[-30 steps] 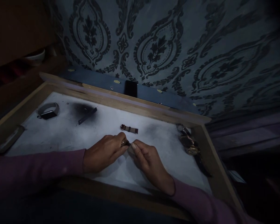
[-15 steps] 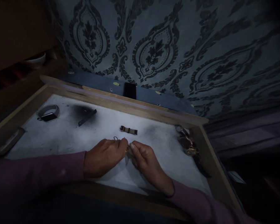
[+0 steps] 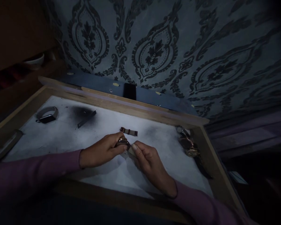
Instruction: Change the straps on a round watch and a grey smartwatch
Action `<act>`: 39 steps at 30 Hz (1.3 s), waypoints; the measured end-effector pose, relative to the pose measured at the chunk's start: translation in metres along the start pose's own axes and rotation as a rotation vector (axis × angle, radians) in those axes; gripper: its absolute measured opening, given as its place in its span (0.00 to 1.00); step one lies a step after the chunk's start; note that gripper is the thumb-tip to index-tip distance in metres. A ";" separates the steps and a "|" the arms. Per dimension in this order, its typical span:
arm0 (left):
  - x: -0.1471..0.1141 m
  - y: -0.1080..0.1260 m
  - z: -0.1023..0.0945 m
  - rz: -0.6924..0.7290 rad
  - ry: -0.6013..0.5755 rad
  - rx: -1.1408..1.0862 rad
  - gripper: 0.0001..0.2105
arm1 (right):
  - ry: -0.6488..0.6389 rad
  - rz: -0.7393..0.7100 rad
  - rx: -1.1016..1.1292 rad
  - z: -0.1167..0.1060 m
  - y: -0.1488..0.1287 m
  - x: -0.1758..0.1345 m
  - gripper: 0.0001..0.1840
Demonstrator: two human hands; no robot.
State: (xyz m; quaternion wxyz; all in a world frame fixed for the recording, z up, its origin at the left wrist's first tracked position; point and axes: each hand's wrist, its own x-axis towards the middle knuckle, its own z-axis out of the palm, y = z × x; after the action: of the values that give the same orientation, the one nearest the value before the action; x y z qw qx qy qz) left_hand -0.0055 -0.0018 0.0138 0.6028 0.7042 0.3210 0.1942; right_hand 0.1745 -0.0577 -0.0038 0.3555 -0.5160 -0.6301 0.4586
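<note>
Between thumb and fingers, my left hand [image 3: 105, 149] pinches a round, dark watch case [image 3: 122, 142] with a shiny rim. A watch strap [image 3: 131, 151] joins the case on its right side, and my right hand [image 3: 152, 165] is closed on it. Both hands are held close together above the white-lined wooden tray. Just beyond them lies a loose strap piece [image 3: 128, 131], brown with a pale lining and a buckle at its left end. My fingers partly hide the case and the joint with the strap.
A smartwatch [image 3: 47, 115], a dark flat strip [image 3: 86, 119] and a long case-like object [image 3: 8, 144] lie on the left. Several watches [image 3: 188, 147] line the right side. A wooden rim [image 3: 121, 101] surrounds the tray; behind it rests a black phone [image 3: 129, 91].
My left hand has turned and shifted slightly left, so the watch case now shows between its fingers. My right hand stays nearly in place, gripping the strap.
</note>
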 end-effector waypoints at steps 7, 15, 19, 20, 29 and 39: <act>-0.001 -0.004 0.002 -0.107 -0.078 -0.285 0.10 | -0.038 -0.008 -0.042 -0.005 -0.002 0.001 0.20; 0.000 -0.008 0.005 -0.149 -0.083 -0.522 0.11 | -0.040 -0.054 -0.106 -0.008 -0.005 0.001 0.21; 0.000 -0.008 0.005 -0.147 -0.095 -0.557 0.11 | -0.041 -0.066 -0.115 -0.009 -0.005 0.001 0.21; 0.000 -0.008 0.005 -0.139 -0.095 -0.547 0.11 | -0.048 -0.060 -0.117 -0.009 -0.004 0.000 0.21; -0.001 -0.012 0.008 -0.078 -0.084 -0.398 0.10 | -0.009 -0.114 -0.242 -0.007 -0.005 -0.001 0.19; -0.003 -0.010 0.014 -0.080 -0.044 -0.579 0.11 | -0.023 -0.115 -0.157 -0.009 -0.012 -0.004 0.19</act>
State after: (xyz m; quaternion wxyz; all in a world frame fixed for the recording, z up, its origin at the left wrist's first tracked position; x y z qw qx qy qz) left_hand -0.0004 -0.0130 0.0012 0.7925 0.4938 0.2667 0.2386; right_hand 0.1793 -0.0607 0.0108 0.3327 -0.4998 -0.6967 0.3925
